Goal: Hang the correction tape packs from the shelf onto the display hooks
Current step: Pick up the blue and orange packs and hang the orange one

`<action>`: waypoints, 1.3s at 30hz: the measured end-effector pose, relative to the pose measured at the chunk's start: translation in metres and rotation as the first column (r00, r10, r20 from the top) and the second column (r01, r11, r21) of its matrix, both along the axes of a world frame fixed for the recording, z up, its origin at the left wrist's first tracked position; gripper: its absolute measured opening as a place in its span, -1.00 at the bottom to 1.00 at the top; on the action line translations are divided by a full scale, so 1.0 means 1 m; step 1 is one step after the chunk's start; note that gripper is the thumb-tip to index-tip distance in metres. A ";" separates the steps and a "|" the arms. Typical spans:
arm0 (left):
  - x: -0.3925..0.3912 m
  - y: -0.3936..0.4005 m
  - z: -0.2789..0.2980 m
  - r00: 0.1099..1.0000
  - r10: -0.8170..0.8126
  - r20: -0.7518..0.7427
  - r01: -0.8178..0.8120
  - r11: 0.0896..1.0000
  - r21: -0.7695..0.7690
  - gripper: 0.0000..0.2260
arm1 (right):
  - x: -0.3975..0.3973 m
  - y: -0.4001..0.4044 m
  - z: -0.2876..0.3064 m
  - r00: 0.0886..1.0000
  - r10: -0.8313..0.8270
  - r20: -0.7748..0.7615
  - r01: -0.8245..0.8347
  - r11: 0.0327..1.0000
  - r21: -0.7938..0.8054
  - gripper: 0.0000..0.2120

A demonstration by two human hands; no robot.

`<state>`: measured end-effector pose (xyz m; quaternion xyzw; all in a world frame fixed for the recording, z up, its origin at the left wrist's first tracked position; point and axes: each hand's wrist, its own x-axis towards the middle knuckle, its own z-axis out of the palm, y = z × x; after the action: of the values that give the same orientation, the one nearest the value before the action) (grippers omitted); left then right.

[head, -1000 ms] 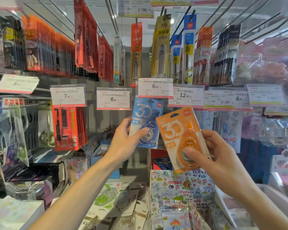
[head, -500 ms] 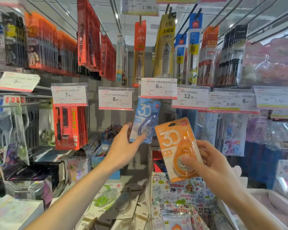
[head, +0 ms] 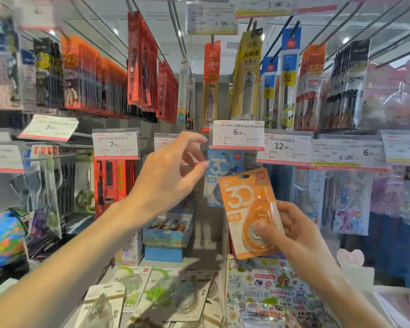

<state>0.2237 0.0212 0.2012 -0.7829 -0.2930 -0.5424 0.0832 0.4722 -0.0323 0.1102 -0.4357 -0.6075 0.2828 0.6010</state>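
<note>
A blue correction tape pack (head: 224,172) hangs on the display hook under the 6.00 price tag (head: 238,134). My left hand (head: 171,171) is raised just left of it, fingers loosely curled and holding nothing; I cannot tell whether a fingertip touches the pack's edge. My right hand (head: 301,235) grips an orange correction tape pack (head: 244,204) by its lower right, upright and tilted slightly, in front of and below the blue one. Several more correction tape packs (head: 152,292), green and clear ones, lie flat on the shelf below.
Rows of hooks with pen and refill packs (head: 142,67) hang above, each behind its price tag. Sticker packs (head: 348,202) hang to the right. Small boxes (head: 168,233) stand at the shelf back, a globe (head: 3,235) at the left, and a patterned notebook (head: 270,292) lies below my right hand.
My left hand has let go of the blue pack, which now hangs on the hook, and has lifted beside it. My right hand with the orange pack has dropped slightly.
</note>
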 end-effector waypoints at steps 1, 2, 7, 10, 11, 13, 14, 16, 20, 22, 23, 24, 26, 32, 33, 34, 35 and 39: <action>0.003 0.001 0.007 1.000 -0.007 -0.018 0.007 1.000 0.018 -0.67 | 0.000 -0.001 0.000 1.000 -0.002 0.006 0.002 1.000 0.006 -0.66; 0.005 0.002 0.012 0.999 -0.017 -0.032 0.019 0.999 0.035 -0.67 | -0.001 -0.001 0.001 1.000 -0.004 0.008 0.004 1.000 0.014 -0.65; 0.006 0.003 0.024 0.998 -0.054 -0.029 0.056 0.993 0.104 -0.79 | -0.003 -0.006 0.003 1.000 -0.002 0.016 0.001 0.998 0.066 -0.60; 0.005 0.001 0.027 0.997 -0.077 0.000 0.076 0.990 0.119 -0.84 | -0.008 -0.005 0.006 1.000 0.012 0.015 -0.013 0.996 0.087 -0.61; 0.006 0.000 0.027 0.997 -0.083 0.005 0.082 0.989 0.119 -0.84 | -0.010 -0.004 0.008 1.000 0.017 0.013 -0.018 0.995 0.097 -0.62; 0.006 0.000 0.027 0.995 -0.098 0.013 0.096 0.989 0.110 -0.84 | -0.016 -0.002 0.011 1.000 0.028 0.003 -0.028 0.993 0.114 -0.62; 0.006 -0.001 0.027 0.994 -0.105 0.015 0.102 0.989 0.105 -0.84 | -0.018 0.000 0.012 0.999 0.035 -0.002 -0.035 0.992 0.119 -0.61; 0.005 -0.001 0.027 0.994 -0.107 0.020 0.105 0.989 0.101 -0.84 | -0.024 0.003 0.015 0.999 0.045 -0.007 -0.044 0.991 0.127 -0.60; 0.004 -0.002 0.027 0.993 -0.110 0.028 0.108 0.991 0.085 -0.84 | -0.031 0.008 0.022 0.999 0.030 -0.025 -0.026 0.988 0.149 -0.58; 0.004 -0.001 0.025 0.993 -0.111 0.031 0.109 0.991 0.074 -0.83 | -0.034 0.009 0.025 0.999 0.023 -0.027 -0.019 0.988 0.156 -0.57; 0.004 -0.001 0.024 0.993 -0.112 0.035 0.109 0.992 0.067 -0.82 | -0.035 0.010 0.026 0.999 0.021 -0.027 -0.016 0.987 0.159 -0.58; 0.004 0.000 0.023 0.993 -0.114 0.040 0.111 0.992 0.059 -0.83 | -0.035 0.011 0.026 1.000 0.019 -0.025 -0.014 0.987 0.160 -0.60; 0.004 0.000 0.021 0.992 -0.117 0.051 0.115 0.992 0.041 -0.83 | -0.037 0.013 0.026 0.999 0.019 -0.027 -0.015 0.988 0.156 -0.62; 0.003 -0.001 0.014 0.987 -0.134 0.089 0.138 0.990 -0.040 -0.83 | -0.045 0.020 0.022 1.000 -0.024 0.012 0.022 0.985 0.170 -0.37; 0.003 0.000 0.009 0.984 -0.137 0.110 0.145 0.987 -0.065 -0.83 | -0.046 0.022 0.021 0.999 -0.038 0.019 0.034 0.983 0.180 -0.32; 0.003 0.001 0.001 0.980 -0.141 0.141 0.155 0.983 -0.098 -0.84 | -0.047 0.024 0.019 0.998 -0.052 0.022 0.047 0.981 0.189 -0.29; 0.004 0.002 -0.009 0.975 -0.143 0.173 0.167 0.977 -0.134 -0.84 | -0.048 0.027 0.018 0.997 -0.070 0.025 0.064 0.979 0.195 -0.26; 0.012 0.019 -0.058 0.975 -0.088 0.202 0.140 0.956 -0.259 -0.85 | -0.048 0.039 0.017 0.989 -0.129 0.074 0.112 0.972 0.207 -0.34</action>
<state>0.2356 0.0400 0.1431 -0.7478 -0.3252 -0.5726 -0.0844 0.4245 0.0063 0.1271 -0.4202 -0.6310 0.1633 0.6313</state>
